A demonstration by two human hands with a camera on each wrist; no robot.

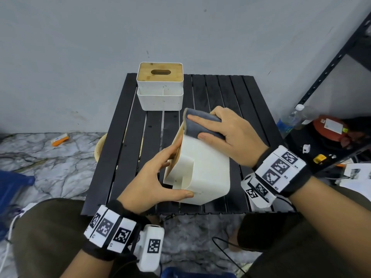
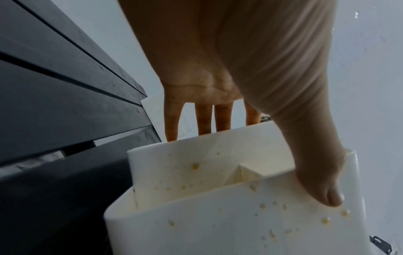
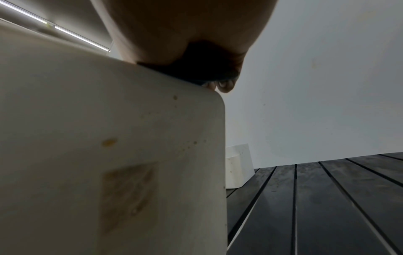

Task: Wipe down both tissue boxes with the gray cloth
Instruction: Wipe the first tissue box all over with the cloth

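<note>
Head view shows the right hand with its fingers spread flat on the gray cloth, pressing it against the upturned side of the near tissue box. That box lies tipped on its side on the black slatted table, its wooden lid facing left. The left hand steadies it: straight fingers lie against the lid face, and the thumb stretches along the white plastic near the bottom edge. Yellowish specks dot the plastic in the left wrist view; the right wrist view shows a brownish square smudge on another side. A second tissue box stands upright at the table's far edge, well apart, untouched. Beyond the table's right side stands a dark metal shelf with a plastic bottle.
</note>
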